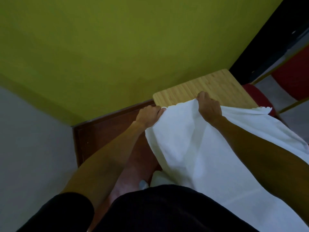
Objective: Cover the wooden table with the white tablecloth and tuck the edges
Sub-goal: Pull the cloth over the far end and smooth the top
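Observation:
A light wooden table (205,88) stands against the green wall, and its far strip is bare. The white tablecloth (209,148) lies over the near part of the table and hangs down toward me. My left hand (148,116) grips the cloth's far left corner, just off the table's left edge. My right hand (209,106) pinches the cloth's far edge above the tabletop, lifting it into a small peak. The cloth's right end (264,110) reaches the table's right edge.
A green wall (117,47) rises right behind the table. A red-brown floor (103,133) and a grey wall (33,139) lie to the left. A red chair (260,96) with a yellow frame stands at the right. My dark clothing fills the bottom.

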Demonstrator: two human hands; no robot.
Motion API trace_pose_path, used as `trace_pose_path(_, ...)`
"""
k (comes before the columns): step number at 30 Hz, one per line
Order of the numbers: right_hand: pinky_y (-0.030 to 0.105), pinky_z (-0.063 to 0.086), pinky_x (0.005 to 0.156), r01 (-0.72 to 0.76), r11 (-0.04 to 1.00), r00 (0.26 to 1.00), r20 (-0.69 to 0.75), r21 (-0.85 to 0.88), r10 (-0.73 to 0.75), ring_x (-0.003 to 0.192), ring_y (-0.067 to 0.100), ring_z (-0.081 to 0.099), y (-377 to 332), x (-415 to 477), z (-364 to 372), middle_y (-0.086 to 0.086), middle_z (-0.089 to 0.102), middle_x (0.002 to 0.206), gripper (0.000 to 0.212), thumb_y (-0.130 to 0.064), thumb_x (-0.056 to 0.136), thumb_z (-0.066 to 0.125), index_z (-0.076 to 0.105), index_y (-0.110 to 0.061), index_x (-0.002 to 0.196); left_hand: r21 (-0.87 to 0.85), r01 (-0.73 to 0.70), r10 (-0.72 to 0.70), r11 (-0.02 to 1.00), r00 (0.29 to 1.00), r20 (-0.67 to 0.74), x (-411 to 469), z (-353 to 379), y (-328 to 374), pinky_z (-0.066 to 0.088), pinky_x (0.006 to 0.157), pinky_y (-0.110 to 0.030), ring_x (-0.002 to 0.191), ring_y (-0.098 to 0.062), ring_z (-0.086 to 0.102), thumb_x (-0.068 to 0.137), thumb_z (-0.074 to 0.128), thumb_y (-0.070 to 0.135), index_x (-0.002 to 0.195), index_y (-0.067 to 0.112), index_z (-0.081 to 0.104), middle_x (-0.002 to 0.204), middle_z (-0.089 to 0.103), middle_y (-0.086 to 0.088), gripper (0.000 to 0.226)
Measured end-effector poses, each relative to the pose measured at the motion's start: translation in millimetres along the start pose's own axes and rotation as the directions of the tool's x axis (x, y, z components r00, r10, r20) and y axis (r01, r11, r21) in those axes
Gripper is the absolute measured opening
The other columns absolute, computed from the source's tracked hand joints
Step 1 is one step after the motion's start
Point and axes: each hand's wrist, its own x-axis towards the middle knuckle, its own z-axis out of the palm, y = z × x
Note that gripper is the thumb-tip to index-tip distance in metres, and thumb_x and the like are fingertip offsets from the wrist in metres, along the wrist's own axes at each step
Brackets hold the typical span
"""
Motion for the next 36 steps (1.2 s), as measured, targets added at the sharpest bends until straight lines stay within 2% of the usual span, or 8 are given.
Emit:
trace_pose_path(4,0.039,0.039,0.058,-0.065,0.997,0.998,0.013,-0.051,0.066,0.068,0.039,0.063,3.4,34.5,-5.4,0.015,0.055,0.103,0.017,-0.013,0.106,0.034,0.049,-0.006,0.112,-0.039,-0.081,0.08,0.996,0.997,-0.019,47.0,-6.4,-15.4,0.053,0.06,-0.047,0.072,-0.043,0.065,0.095,0.018,0.063,0.082,0.01,0.063,0.076,0.068,-0.02,0.071)
trace_pose_path(6,0.039,0.038,0.057,-0.103,0.994,0.995,-0.008,-0.048,0.103,0.067,0.039,0.063,8.9,51.0,-7.6,0.016,0.056,0.103,0.016,-0.012,0.106,0.036,0.049,-0.005,0.112,-0.093,-0.134,0.134,0.987,0.991,-0.009,78.0,-6.9,-21.1,0.052,0.062,-0.048,0.069,-0.042,0.063,0.096,0.019,0.062,0.08,0.008,0.063,0.074,0.068,-0.02,0.071)
trace_pose_path(11,0.043,0.04,0.059,-0.194,0.979,0.981,0.001,-0.058,0.194,0.073,0.042,0.063,36.3,103.5,-3.5,0.021,0.053,0.117,0.021,-0.009,0.103,0.038,0.046,-0.003,0.122,-0.111,-0.237,0.24,0.965,0.971,0.015,161.9,-20.8,-20.6,0.05,0.067,-0.046,0.074,-0.041,0.064,0.105,0.036,0.047,0.083,0.005,0.065,0.08,0.07,-0.02,0.055)
trace_pose_path(17,0.042,0.04,0.053,-0.242,0.969,0.97,-0.027,-0.048,0.241,0.07,0.042,0.062,66.4,179.3,1.4,0.022,0.056,0.105,0.016,-0.007,0.102,0.04,0.049,-0.003,0.114,-0.059,-0.329,0.333,0.943,0.939,0.087,267.9,-42.7,-16.6,0.036,0.065,-0.037,0.08,-0.041,0.063,0.108,0.04,0.039,0.087,0.004,0.066,0.086,0.071,-0.021,0.049)
trace_pose_path(21,0.038,0.035,0.049,-0.251,0.967,0.968,-0.04,-0.055,0.249,0.065,0.041,0.061,76.8,224.3,6.5,0.022,0.056,0.098,0.013,-0.001,0.098,0.045,0.051,-0.001,0.109,-0.012,-0.334,0.331,0.942,0.929,0.163,323.8,-52.6,-23.9,0.037,0.065,-0.036,0.083,-0.038,0.062,0.108,0.034,0.043,0.091,0.007,0.064,0.088,0.07,-0.018,0.051)
trace_pose_path(26,0.036,0.03,0.047,-0.261,0.964,0.965,-0.046,-0.048,0.259,0.06,0.038,0.06,75.7,266.4,5.9,0.021,0.057,0.094,0.013,0.001,0.097,0.045,0.053,-0.001,0.107,0.009,-0.332,0.325,0.943,0.929,0.175,375.3,-62.0,-41.1,0.04,0.063,-0.037,0.081,-0.036,0.062,0.107,0.034,0.045,0.087,0.009,0.061,0.084,0.067,-0.016,0.049)
trace_pose_path(31,0.039,0.041,0.045,-0.278,0.96,0.956,-0.104,-0.021,0.274,0.06,0.038,0.059,80.0,296.7,6.9,0.019,0.057,0.093,0.009,-0.001,0.097,0.047,0.051,-0.004,0.104,0.062,-0.351,0.339,0.934,0.929,0.151,421.4,-66.2,-52.0,0.039,0.063,-0.036,0.083,-0.04,0.063,0.107,0.034,0.048,0.092,0.007,0.064,0.086,0.068,-0.02,0.053)
trace_pose_path(36,0.043,0.049,0.044,-0.333,0.941,0.934,-0.158,-0.058,0.32,0.061,0.036,0.06,86.6,303.6,7.8,0.015,0.057,0.09,0.01,-0.001,0.097,0.048,0.052,-0.007,0.104,0.07,-0.433,0.423,0.899,0.898,0.123,457.0,-62.7,-50.6,0.041,0.063,-0.04,0.082,-0.044,0.064,0.106,0.036,0.048,0.093,0.006,0.065,0.085,0.068,-0.024,0.053)
